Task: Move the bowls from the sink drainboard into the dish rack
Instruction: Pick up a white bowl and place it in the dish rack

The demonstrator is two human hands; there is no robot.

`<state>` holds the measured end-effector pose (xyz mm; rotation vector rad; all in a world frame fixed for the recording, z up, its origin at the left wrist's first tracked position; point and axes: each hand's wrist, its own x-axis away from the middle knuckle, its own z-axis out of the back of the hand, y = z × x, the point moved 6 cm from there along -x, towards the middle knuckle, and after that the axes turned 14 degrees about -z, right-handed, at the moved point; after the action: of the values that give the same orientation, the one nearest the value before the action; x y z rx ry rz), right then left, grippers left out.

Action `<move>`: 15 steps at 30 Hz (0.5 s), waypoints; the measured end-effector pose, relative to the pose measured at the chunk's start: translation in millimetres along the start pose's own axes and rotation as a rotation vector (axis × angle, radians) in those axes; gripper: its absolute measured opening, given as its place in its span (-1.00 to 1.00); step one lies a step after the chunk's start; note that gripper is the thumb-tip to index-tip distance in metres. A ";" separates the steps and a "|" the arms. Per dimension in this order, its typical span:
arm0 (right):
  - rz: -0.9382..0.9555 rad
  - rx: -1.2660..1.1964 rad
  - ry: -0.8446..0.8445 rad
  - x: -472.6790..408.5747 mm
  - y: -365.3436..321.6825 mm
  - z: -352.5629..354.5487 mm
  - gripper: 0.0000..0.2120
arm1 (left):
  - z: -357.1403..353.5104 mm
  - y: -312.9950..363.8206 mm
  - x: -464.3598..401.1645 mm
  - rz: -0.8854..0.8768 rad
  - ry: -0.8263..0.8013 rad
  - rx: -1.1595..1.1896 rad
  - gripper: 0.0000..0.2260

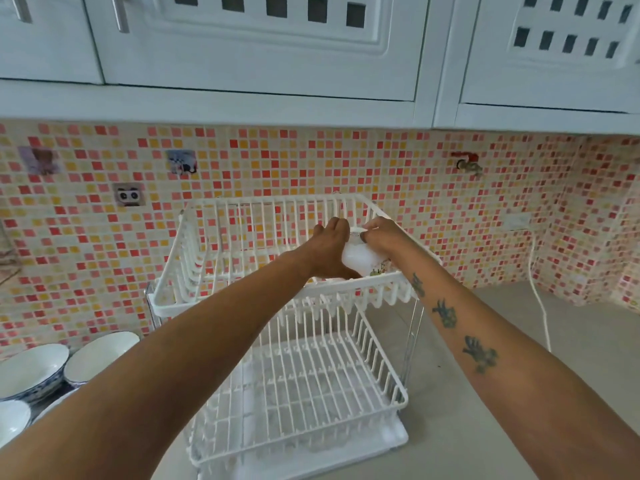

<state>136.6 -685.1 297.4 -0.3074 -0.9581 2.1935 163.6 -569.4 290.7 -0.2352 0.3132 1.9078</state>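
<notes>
A white two-tier wire dish rack (194,271) stands on the grey counter. Both my hands hold a small white bowl (358,256) with a small coloured motif, tilted on its side inside the right part of the upper tier. My left hand (329,251) grips its left side and my right hand (382,235) grips its top rim. At the lower left, several white bowls with blue patterned outsides (33,367) sit close together, another of these bowls (100,355) beside them. The lower tier (311,386) holds nothing.
A pink, red and yellow mosaic tile wall runs behind the rack. White cupboards hang overhead. A red-handled tap (467,162) juts from the wall at the right. A white cord (540,299) trails down onto the grey counter (519,410) right of the rack.
</notes>
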 end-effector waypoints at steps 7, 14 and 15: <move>0.142 0.011 0.262 3.7 -4.6 12.7 -0.76 | 6.5 -4.5 3.8 0.025 0.053 0.081 -0.20; 0.441 -0.512 0.416 66.5 -76.8 15.1 -0.72 | 70.5 -24.4 69.8 0.287 0.719 0.572 -0.59; 0.476 -0.610 0.403 79.4 -92.0 11.0 -0.70 | 78.0 -30.2 86.1 0.332 0.808 0.629 -0.64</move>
<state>122.0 -592.7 375.8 -1.3237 -1.3974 2.0493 161.0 -457.7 334.4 -0.5438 1.5380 1.8435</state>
